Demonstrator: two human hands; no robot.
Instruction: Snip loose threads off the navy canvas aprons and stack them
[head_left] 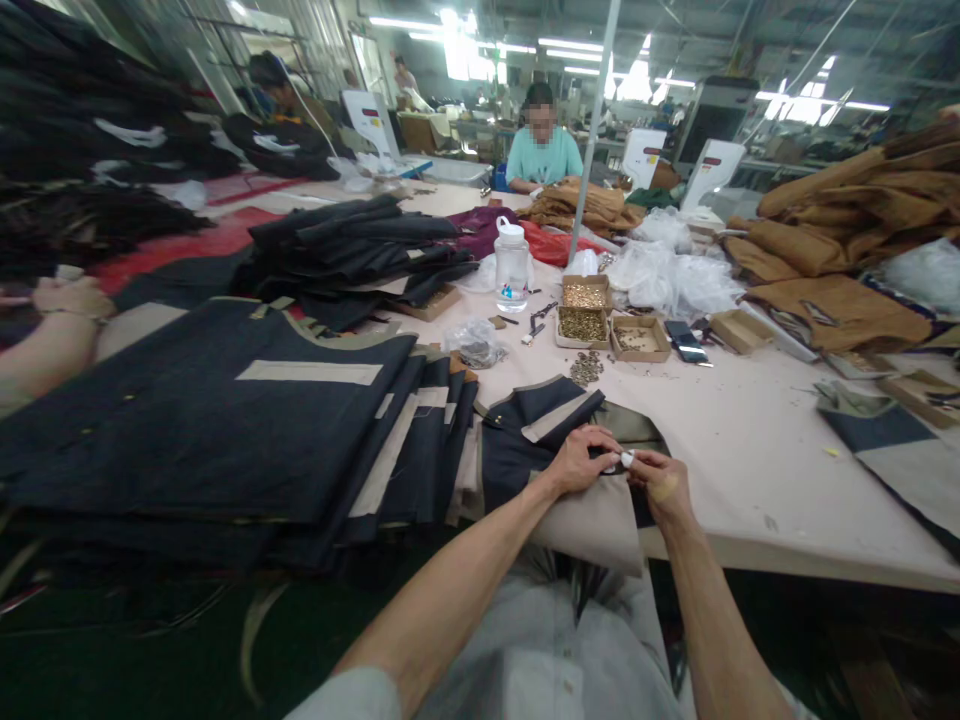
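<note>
A dark navy garment piece (510, 440) with a light strip and beige lining lies at the table's front edge, partly hanging over it. My left hand (581, 460) rests on it with fingers bent, gripping the cloth by its edge. Close beside it, my right hand (664, 487) is closed in a pinch at the same edge. A small white bit (627, 459) shows at the right fingertips; whether it is a finger wrap or a separate part, I cannot tell. What the right fingers hold is hidden.
Stacked dark garment pieces (202, 410) lie left, near another person's hand (71, 295). Boxes of brass fittings (583, 325), loose metal pieces (586, 368), a plastic jug (511, 268) and a phone (686, 342) stand ahead. Brown garments (847, 220) are piled right. A person (544, 150) sits opposite.
</note>
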